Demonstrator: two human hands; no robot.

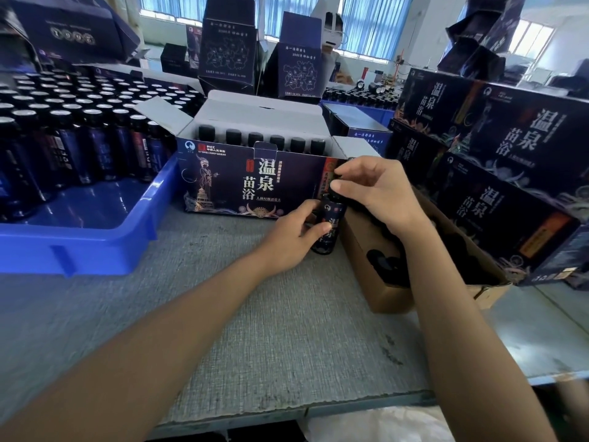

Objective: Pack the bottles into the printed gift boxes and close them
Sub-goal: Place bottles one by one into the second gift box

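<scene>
Bottles (63,138) were packed in a blue tray (95,247) at left; gift boxes (516,138) were stacked at right. Six bottles (255,140) were stood in the open gift box (223,186). Before it, one bottle (330,224) was clamped by the left grip (296,237), its cap (335,196) pinched by the right grip (376,189).

Worktable (271,330): grey textured covering. Rear windows (369,27): blue blinds (280,8), apparently vertical slats, daylight coming through. Wall (433,33) beside them: white.

Free surface (271,330) at 6 o'clock
Tray (95,247) blocks 9, gift box (255,186) 12, carton (389,298) and boxes (510,199) 3.
</scene>
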